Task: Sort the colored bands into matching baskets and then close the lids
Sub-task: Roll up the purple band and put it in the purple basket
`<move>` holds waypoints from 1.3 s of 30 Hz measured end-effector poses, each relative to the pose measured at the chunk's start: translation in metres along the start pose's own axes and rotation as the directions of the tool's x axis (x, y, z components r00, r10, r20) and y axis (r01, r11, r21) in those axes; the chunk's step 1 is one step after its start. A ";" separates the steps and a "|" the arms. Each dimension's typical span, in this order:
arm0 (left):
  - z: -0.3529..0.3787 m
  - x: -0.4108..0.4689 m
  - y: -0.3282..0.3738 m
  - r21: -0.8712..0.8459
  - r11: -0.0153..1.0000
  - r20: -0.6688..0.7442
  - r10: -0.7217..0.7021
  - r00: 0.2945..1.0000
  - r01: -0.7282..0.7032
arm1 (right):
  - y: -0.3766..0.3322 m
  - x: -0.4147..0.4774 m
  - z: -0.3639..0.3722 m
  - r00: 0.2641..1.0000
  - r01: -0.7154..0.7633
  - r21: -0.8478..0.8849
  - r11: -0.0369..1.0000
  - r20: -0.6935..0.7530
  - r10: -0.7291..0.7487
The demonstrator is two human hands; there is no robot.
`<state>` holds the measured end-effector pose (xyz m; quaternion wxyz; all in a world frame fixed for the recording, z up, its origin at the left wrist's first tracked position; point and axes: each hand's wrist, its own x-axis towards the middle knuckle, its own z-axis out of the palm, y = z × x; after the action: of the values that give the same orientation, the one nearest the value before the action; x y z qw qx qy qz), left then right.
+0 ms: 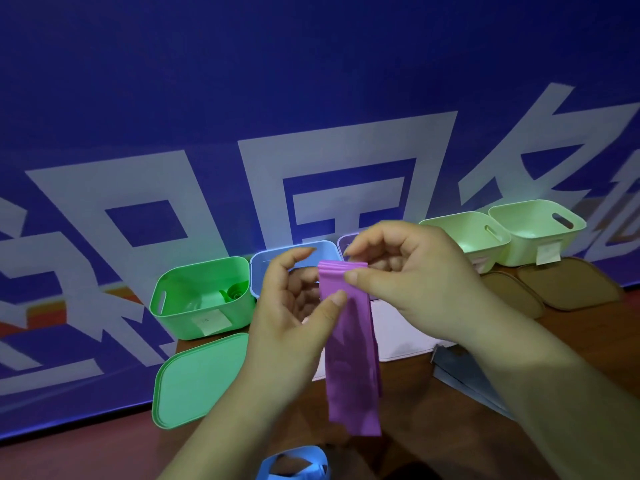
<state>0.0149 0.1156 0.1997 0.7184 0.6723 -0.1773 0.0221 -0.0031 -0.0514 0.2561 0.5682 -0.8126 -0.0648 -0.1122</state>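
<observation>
A folded purple band (353, 355) hangs down in front of me, above the brown table. My left hand (294, 313) pinches its left edge with the thumb. My right hand (408, 271) grips its top end between thumb and fingers. Behind the hands stand a blue basket (266, 265) and a purple basket (344, 241), both mostly hidden. To the left, a green basket (194, 299) holds a rolled green band (232, 293). A blue band (294, 464) lies on the table at the bottom edge.
Two pale green baskets (464, 233) (536, 230) stand at the back right, with two brown lids (568, 282) in front of them. A green lid (201, 379) lies before the green basket, a white lid (401, 327) behind my hands. A blue banner backs the table.
</observation>
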 end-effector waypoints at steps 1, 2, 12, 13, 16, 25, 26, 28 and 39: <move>0.001 -0.001 -0.002 0.064 0.998 0.034 0.011 0.999 -0.014 | -0.003 0.001 -0.001 1.000 0.003 -0.013 1.000 -0.018 -0.004; 0.004 -0.002 -0.004 0.136 0.990 0.064 0.016 0.998 -0.024 | -0.006 0.002 -0.003 0.999 0.011 -0.030 0.999 -0.040 -0.013; 0.060 0.014 -0.003 0.368 0.929 0.025 0.033 0.999 -0.040 | -0.020 -0.001 -0.023 0.963 0.030 -0.057 0.998 -0.265 -0.044; 0.063 0.015 -0.004 0.371 0.927 0.029 0.049 0.998 -0.056 | -0.021 -0.002 -0.027 0.959 0.028 -0.054 0.998 -0.279 -0.042; 0.071 0.019 -0.009 0.366 0.925 0.088 0.076 0.993 -0.104 | -0.018 -0.004 -0.041 0.947 0.021 -0.033 0.999 -0.320 -0.030; 0.099 0.024 -0.020 0.279 0.959 0.258 -0.016 0.966 -0.059 | 0.005 -0.011 -0.075 0.949 -0.026 0.041 0.999 -0.314 0.037; 0.102 0.024 -0.020 0.245 0.968 0.292 -0.026 0.956 -0.049 | 0.008 -0.011 -0.079 0.949 -0.027 0.051 0.998 -0.313 0.041; 0.108 0.024 -0.024 0.193 0.980 0.338 -0.023 0.941 -0.046 | 0.014 -0.012 -0.089 0.952 -0.024 0.085 0.996 -0.303 0.049; 0.153 0.053 -0.006 -0.006 1.000 0.153 0.009 0.988 -0.009 | 0.041 0.003 -0.153 0.992 -0.054 0.092 0.994 -0.113 0.064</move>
<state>0.0317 -0.0446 0.2137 0.7043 0.6694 -0.2348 -0.0267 -0.0076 -0.2093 0.2703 0.6098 -0.7801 -0.0128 -0.1392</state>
